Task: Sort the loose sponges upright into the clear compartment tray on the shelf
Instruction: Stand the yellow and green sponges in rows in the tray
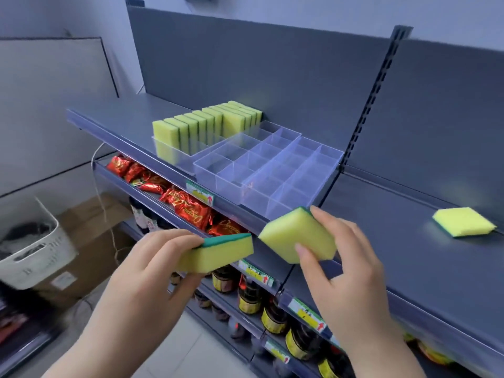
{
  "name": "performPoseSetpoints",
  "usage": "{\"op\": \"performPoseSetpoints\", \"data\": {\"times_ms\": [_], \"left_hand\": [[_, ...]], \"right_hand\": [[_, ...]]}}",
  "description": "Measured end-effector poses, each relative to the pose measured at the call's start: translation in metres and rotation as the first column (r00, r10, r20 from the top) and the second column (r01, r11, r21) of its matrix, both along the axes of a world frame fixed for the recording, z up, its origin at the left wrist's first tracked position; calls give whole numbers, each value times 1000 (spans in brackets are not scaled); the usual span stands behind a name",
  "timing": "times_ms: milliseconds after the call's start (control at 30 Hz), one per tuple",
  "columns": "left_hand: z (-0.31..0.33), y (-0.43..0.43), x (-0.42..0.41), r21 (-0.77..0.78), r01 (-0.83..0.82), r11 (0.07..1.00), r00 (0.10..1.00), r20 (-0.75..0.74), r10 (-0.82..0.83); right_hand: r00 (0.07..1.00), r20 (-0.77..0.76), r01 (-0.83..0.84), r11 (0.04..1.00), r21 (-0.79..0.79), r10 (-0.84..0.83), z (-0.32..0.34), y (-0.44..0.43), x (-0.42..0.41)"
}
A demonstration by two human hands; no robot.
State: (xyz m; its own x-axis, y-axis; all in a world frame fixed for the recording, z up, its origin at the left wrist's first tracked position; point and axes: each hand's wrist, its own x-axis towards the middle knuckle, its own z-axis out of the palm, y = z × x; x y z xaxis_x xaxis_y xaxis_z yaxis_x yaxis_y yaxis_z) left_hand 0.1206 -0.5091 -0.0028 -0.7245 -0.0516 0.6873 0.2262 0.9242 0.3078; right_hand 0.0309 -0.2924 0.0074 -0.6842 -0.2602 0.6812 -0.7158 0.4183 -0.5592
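Observation:
My left hand grips a yellow sponge with a green scouring face, held flat with the green side up, in front of the shelf edge. My right hand holds a second yellow sponge tilted, just below the near corner of the clear compartment tray. That tray's compartments hold nothing. To its left a clear bin carries a row of several sponges standing upright. One loose sponge lies flat on the shelf at the right.
The grey shelf runs from back left to front right, with a slotted upright post behind the tray. Red snack packets and dark bottles fill the lower shelves. A white basket and cardboard box stand on the floor, left.

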Motion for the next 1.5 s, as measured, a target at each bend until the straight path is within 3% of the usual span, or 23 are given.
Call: {"op": "performPoseSetpoints", "data": {"times_ms": [200, 400, 633, 933, 1100, 1233, 1500], "left_hand": [[-5, -28, -28, 45, 13, 999, 998, -68, -10], [20, -73, -96, -48, -14, 999, 995, -104, 9], [59, -130, -177, -35, -33, 999, 985, -171, 26], [45, -195, -226, 254, -1, 967, 990, -135, 36], [41, -239, -259, 424, 86, 902, 996, -16, -87], [44, -264, -289, 525, 166, 835, 986, -111, -127], [43, -322, -362, 551, 348, 759, 932, -117, -343]], "right_hand": [[997, 80, 4, 999, -39, -1, 0, -36, -37], [963, 268, 11, 985, -175, 36, 12, -57, -96], [961, 277, 42, 981, -191, 13, 54, -71, -170], [948, 308, -92, 996, 15, 83, 90, -139, -257], [953, 304, -39, 987, 158, -11, 85, -193, -290], [945, 295, 58, 958, 279, -143, 77, -225, -311], [892, 320, 179, 900, 398, -319, 62, -253, -324]]}}
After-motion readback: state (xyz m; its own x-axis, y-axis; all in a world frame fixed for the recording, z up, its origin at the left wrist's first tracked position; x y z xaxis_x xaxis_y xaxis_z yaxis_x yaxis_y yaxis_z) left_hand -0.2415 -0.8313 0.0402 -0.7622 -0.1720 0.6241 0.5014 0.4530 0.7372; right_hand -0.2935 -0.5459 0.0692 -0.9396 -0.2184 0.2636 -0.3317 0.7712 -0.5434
